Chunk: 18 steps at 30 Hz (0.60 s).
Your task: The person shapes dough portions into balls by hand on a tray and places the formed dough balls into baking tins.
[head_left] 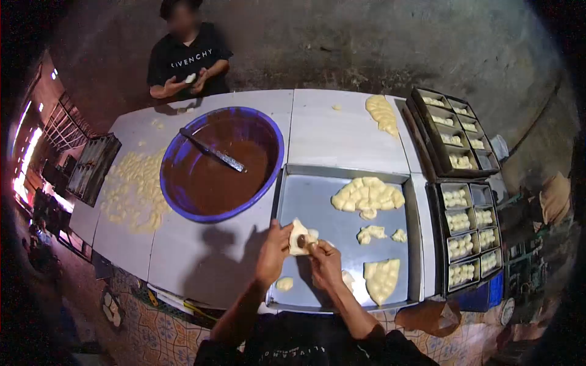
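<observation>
Apparently midway, with dough rolls (pixel 461 247) set in tins (pixel 466 209) but many loose lumps (pixel 137 183) outside, the left hand (pixel 273 253) pinches a flat dough piece (pixel 295 230) over the tray (pixel 415 244), the grip of the right hand (pixel 325 262) beside the brown dab (pixel 301 241) unclear.

Around the worktop (pixel 183 262): another person, a rough wall and a patterned floor.
Beyond the worktop's far edge stands a person (pixel 189 55) in a dark shirt with pale lettering, a stained grey wall (pixel 366 43) behind. Left of the worktop is a bright opening (pixel 27 152). Below its near edge runs a tiled floor (pixel 159 332) patterned in orange and blue. By its near right corner are a brown bag (pixel 429 318) and a blue crate (pixel 482 297); farther right hangs a tan cloth (pixel 554 198).
</observation>
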Available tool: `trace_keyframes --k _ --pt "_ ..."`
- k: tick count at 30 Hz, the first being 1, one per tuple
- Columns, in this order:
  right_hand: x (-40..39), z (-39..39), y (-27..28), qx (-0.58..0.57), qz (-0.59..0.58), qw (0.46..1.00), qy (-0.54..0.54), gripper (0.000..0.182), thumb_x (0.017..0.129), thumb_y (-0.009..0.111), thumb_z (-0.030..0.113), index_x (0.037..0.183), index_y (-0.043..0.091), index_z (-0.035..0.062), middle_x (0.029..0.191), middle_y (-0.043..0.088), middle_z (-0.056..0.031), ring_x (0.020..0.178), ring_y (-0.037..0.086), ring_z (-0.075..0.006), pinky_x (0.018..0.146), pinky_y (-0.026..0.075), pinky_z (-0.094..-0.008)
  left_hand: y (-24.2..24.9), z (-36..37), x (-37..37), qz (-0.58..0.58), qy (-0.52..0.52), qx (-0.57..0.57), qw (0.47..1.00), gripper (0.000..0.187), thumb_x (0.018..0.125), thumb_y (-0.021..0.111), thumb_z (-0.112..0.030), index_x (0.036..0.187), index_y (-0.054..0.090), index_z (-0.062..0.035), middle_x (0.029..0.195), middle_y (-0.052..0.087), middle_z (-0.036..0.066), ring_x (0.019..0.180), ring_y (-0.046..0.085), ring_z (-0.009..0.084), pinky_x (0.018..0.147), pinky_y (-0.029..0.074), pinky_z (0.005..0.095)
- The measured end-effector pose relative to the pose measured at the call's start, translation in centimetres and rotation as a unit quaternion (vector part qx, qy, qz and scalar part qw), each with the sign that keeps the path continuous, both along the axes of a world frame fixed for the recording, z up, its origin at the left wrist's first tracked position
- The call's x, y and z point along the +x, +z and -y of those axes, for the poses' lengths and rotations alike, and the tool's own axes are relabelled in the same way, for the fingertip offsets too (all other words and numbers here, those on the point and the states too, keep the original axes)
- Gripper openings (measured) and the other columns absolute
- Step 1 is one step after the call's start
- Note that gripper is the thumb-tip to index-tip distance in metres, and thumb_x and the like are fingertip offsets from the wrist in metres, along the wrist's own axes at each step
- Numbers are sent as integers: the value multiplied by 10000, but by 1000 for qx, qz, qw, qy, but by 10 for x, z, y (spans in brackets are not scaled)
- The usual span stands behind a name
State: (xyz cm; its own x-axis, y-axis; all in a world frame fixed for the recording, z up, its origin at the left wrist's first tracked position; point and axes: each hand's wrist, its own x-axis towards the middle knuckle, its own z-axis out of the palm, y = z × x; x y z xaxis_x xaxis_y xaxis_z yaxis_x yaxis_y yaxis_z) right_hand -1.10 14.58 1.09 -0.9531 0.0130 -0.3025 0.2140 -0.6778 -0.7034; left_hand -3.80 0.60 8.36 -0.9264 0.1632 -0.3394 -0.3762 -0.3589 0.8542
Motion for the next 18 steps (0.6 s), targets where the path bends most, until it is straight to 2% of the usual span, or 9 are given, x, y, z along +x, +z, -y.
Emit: trace_keyframes --k 1,4,5,8,10,12,14,16,18 --pt "7 -2 -11 160 -68 985 -9 243 845 678 35 1075 630 -26 899 634 -56 778 568 -131 684 459 -240 9 -1 8 17 8 -35 999 621 998 430 -414 1359 408 90 1263 560 166 1130 558 213 1020 382 330" --pt "28 -4 24 536 -239 809 -22 470 782 740 140 1200 582 -6 1151 545 -132 1051 505 -265 867 438 -371 -32 -3 28 -76 -19 -68 995 502 948 562 -197 1340 435 90 1200 591 112 1091 547 153 971 401 290" --pt "33 -8 24 558 -288 778 17 462 797 713 103 1224 565 5 1226 462 -174 1150 425 -322 937 394 -397 -6 -4 33 -82 -41 -112 989 513 876 585 -15 1348 418 97 1163 599 92 1067 540 126 908 432 260" --pt "37 -13 14 533 -344 773 8 301 791 685 20 1091 661 12 1173 502 -145 914 552 -232 750 467 -313 -10 2 44 -103 -66 -194 973 550 838 542 50 1368 399 87 1149 605 94 1032 555 118 843 461 243" --pt "33 -16 19 512 -352 783 -15 212 802 650 -12 1011 685 0 1174 501 -144 864 572 -213 759 480 -311 -16 7 48 -146 -108 -236 954 613 807 518 90 1398 354 84 1150 606 108 1006 568 122 825 473 241" --pt "33 -22 34 480 -332 811 48 218 800 647 -12 1012 692 3 1187 492 -142 930 562 -210 804 485 -320 -25 8 57 -110 -84 -125 982 570 836 552 110 1380 398 42 1265 552 124 1070 588 189 874 492 258" --pt "39 -22 54 473 -353 802 89 219 804 651 8 1020 690 1 1170 494 -140 962 551 -209 845 476 -332 -16 11 60 -83 -44 -88 992 593 817 525 95 1390 376 65 1158 602 110 1027 563 133 838 481 258" --pt "42 -23 49 483 -344 799 96 213 810 655 20 1019 688 -2 1169 486 -136 973 547 -206 860 467 -338 14 13 61 65 -25 72 995 576 833 534 90 1388 379 63 1186 585 110 1028 572 150 864 489 270" --pt "40 -27 37 494 -336 796 102 209 815 658 33 1019 686 -5 1168 478 -132 985 543 -204 875 458 -343 -14 16 63 23 -70 70 995 517 854 565 72 1351 423 74 1209 569 123 1033 580 171 871 510 284"
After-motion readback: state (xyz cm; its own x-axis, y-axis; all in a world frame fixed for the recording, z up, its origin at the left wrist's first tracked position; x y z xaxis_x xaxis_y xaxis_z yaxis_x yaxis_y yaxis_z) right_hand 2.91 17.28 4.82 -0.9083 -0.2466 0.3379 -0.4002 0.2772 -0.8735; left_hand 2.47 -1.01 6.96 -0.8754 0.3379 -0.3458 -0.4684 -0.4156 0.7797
